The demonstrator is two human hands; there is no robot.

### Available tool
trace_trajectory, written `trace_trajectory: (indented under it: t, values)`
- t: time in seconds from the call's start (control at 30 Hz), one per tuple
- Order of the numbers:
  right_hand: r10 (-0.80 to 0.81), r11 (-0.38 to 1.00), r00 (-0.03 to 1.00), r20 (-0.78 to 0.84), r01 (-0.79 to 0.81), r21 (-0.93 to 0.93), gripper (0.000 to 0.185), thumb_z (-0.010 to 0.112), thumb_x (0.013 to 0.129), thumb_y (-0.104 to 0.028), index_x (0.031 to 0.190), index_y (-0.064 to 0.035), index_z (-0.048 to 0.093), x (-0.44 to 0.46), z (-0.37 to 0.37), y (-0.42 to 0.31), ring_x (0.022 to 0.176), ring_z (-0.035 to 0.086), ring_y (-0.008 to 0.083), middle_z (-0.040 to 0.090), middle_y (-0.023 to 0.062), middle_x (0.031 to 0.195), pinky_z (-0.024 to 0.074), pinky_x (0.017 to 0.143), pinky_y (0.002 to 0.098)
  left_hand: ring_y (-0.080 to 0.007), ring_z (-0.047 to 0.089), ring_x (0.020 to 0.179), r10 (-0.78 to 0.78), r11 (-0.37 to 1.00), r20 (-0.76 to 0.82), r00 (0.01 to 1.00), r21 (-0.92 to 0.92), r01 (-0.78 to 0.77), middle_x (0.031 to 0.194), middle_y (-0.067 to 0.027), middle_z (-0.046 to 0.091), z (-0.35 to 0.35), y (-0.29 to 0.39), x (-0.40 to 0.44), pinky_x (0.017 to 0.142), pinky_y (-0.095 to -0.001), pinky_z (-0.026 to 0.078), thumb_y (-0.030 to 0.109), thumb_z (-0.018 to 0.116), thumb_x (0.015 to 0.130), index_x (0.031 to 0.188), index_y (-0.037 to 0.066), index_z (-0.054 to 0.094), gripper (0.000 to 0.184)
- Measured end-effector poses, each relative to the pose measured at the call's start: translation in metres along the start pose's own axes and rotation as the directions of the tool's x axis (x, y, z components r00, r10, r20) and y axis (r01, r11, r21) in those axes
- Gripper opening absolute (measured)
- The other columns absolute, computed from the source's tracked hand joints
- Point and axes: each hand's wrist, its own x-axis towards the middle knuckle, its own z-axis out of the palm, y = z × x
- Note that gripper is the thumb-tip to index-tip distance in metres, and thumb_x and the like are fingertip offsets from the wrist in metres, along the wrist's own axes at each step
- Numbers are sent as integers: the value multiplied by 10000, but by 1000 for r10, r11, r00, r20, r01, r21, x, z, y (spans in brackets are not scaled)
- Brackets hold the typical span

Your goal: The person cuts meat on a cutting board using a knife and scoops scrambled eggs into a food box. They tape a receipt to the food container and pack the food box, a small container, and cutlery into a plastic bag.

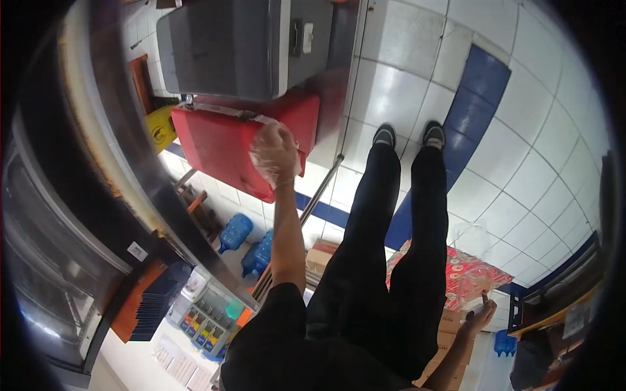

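A red hard-shell box (218, 137) ahead on the left, red sheet (456, 265) with illegible print, yellow sign (161, 124) bearing a black pictogram, plastic-gloved left hand (275, 154) curled at the box's edge, right hand (480, 315) half-curled near the sheet, both holds unclear

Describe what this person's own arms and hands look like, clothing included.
The left arm comes out of a plain black short sleeve, with the forearm bare. The left hand appears to wear a thin, clear, loose plastic glove. The right forearm is bare too; its sleeve is out of sight. Whether the right hand is gloved is unclear.
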Motion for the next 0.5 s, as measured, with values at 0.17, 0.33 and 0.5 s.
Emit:
trace_trajectory:
  t: [0.17, 0.33, 0.5]
  values:
    - [824, 376, 507, 252, -823, 425, 247, 489, 994, -405, 1007, -172, 571, 19, 16, -67, 855, 506, 84, 706, 0, 1198, 342, 575, 200, -313, 668, 932, 278, 935, -241, 930, -153, -319, 962, -98, 702, 11, -60, 57, 834, -477, 524, 227, 657, 927, 1023, 92, 686, 169]
    - [729, 517, 615, 299, -782, 349, 216, 457, 1004, -402, 1082, -208, 512, 27, 48, -46, 1007, 510, 97, 717, -16, 1246, 401, 688, 301, -314, 649, 979, 188, 975, 118, 975, -140, -171, 959, -64, 713, 1, -82, 73, 948, -480, 458, 342, 713, 886, 906, 144, 696, 200]
    - [711, 548, 673, 202, -711, 440, 245, 440, 1014, -376, 1062, -172, 567, 68, 34, -98, 1053, 517, 85, 694, -22, 1288, 412, 761, 327, -338, 611, 1080, -36, 999, 196, 980, 44, 28, 1094, -101, 683, -79, -73, 41, 1016, -493, 401, 253, 708, 846, 966, 153, 689, 157]
